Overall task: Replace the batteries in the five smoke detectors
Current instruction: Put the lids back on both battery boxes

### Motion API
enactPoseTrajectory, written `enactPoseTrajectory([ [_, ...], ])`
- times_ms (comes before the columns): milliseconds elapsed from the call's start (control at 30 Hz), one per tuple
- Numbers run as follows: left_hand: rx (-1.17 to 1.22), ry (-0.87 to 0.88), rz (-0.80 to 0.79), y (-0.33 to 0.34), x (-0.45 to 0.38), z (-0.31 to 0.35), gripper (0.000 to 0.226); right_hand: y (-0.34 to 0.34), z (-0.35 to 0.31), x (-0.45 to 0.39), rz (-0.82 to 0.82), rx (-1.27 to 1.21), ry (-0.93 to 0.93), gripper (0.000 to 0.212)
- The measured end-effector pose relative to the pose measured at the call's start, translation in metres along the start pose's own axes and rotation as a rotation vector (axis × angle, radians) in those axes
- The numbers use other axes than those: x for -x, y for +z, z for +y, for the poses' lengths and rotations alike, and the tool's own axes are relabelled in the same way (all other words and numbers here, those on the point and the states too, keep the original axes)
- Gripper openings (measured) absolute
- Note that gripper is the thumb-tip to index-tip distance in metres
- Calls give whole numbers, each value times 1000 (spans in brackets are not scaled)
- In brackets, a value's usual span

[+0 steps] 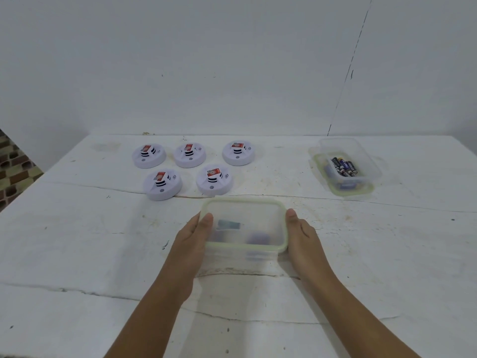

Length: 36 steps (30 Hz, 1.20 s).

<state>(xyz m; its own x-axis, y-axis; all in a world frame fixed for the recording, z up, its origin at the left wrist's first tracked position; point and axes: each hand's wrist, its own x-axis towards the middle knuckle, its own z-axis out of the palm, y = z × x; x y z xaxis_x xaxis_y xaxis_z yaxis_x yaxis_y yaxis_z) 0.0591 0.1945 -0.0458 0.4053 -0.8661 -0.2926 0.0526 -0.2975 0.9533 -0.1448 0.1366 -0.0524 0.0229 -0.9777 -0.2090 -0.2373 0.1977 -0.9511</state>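
Note:
Several white round smoke detectors (188, 156) with red labels lie in two rows at the back left of the white table (77, 228). A lidded translucent plastic box (245, 213) with a pale green rim stands in front of me, with blurred dark items inside. My left hand (192, 236) grips its left side, thumb on the lid edge. My right hand (303, 235) grips its right side the same way. At the back right an open clear box (361, 161) holds several dark batteries (344, 166).
The open box of batteries rests on its own green-rimmed lid (340, 189). A white wall rises directly behind the table. A patterned floor (13, 166) shows past the table's left edge. Cracks run across the tabletop.

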Motion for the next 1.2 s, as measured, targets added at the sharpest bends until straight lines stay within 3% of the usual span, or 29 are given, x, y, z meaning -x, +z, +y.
enactPoseTrajectory([
  [167, -8, 15, 4, 0, 0, 0, 32, 6, 5, 5, -62, 135, -75, 59],
  [300, -2, 30, -2, 0, 1, 1, 31, 11, 1, 6, -46, 57, -46, 30],
  [467, -67, 53, -34, -2, -1, 6, 32, 3, -4, 1, -104, 93, -34, 29],
  [533, -87, 88, 69, 2, 2, 5, 50, 0, -5, -5, -104, 113, -31, 34],
  [567, -89, 126, 183, 5, 7, 4, 56, -2, -7, -8, -90, 135, -46, 46],
  [633, -56, 269, 403, 11, 23, 0, 45, -5, -13, -14, -52, 167, -97, 64],
  [700, -66, 371, 462, 19, 45, -3, 22, -7, -23, -23, -49, 204, -189, 58],
  [867, -62, 249, 299, 35, 71, -12, 32, -4, -45, -43, -228, 353, -317, 38],
  [1200, -5, 159, 440, 27, 48, -16, 31, -2, -40, -53, -329, 404, -324, 26],
])
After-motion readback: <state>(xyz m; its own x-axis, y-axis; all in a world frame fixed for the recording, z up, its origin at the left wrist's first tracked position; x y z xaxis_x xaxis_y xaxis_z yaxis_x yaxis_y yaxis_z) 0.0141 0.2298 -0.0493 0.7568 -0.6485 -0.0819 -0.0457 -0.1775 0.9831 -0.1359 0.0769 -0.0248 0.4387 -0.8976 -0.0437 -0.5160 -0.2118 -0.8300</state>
